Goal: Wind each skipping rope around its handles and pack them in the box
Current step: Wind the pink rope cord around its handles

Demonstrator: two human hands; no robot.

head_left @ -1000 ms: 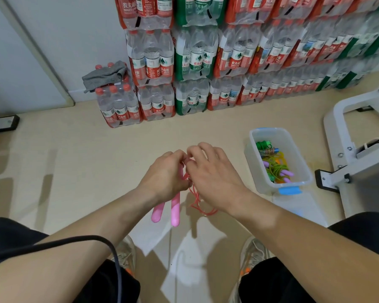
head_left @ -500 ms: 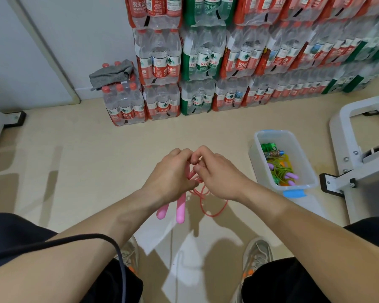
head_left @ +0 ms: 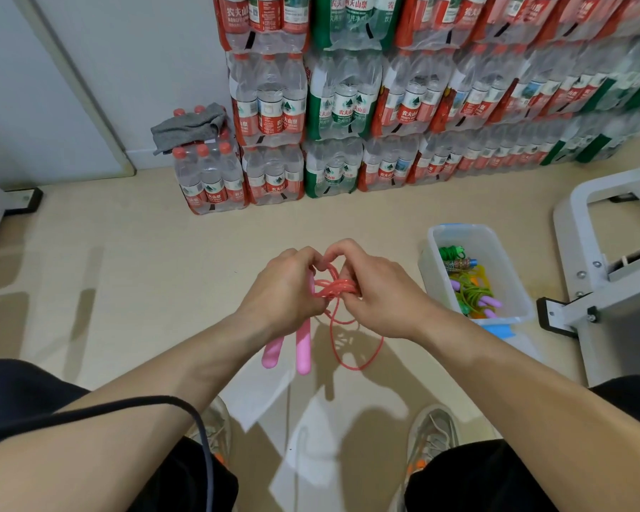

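Left hand point(head_left: 285, 286) grips both pink handles point(head_left: 303, 349) side by side near their tops, lower ends hanging free above the floor. Red rope point(head_left: 335, 288) is bunched in turns between the two hands, one slack loop dangling below. Right hand point(head_left: 377, 293) pinches the turns, fingers curled. Rope looks light, thin and limp, probably springy plastic, so turns may slip unless kept taut. Best hold: handles in one hand, free end pinched close to the wrap. Box point(head_left: 430, 264) sits open on the floor at right, apart from the hands, holding other wound ropes point(head_left: 473, 293).
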